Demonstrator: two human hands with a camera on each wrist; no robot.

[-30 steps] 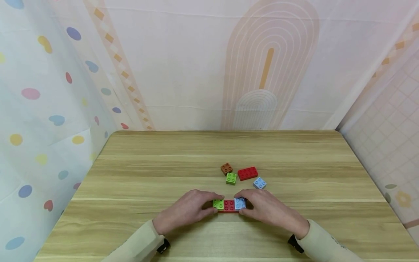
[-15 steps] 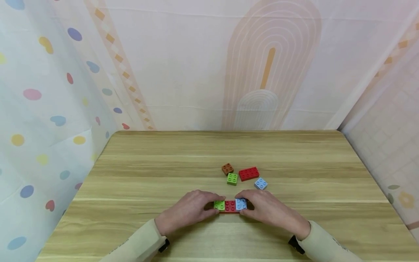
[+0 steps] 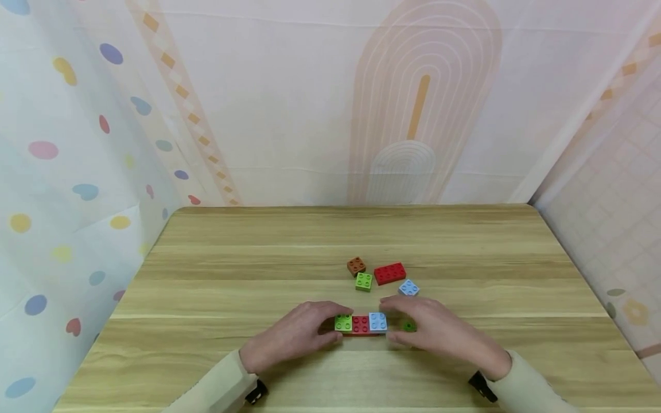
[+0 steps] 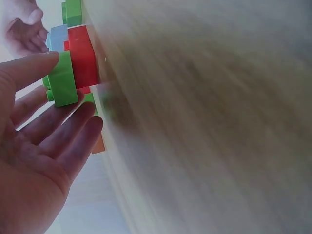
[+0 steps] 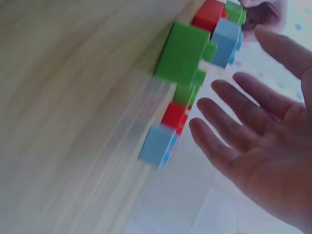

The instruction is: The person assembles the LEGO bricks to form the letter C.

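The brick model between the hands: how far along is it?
Looks done: a green brick and a blue brick sit on the ends of a red brick.
In hand: the left hand pinches the green end; the right hand holds nothing.
Possibly left: the bare middle studs, plus loose bricks, including another green one by the right hand.

Tricolour brick row (image 3: pixel 360 325) (seemingly joined)

Left hand (image 3: pixel 293 335) pinching, right hand (image 3: pixel 445 332) loosely extended.
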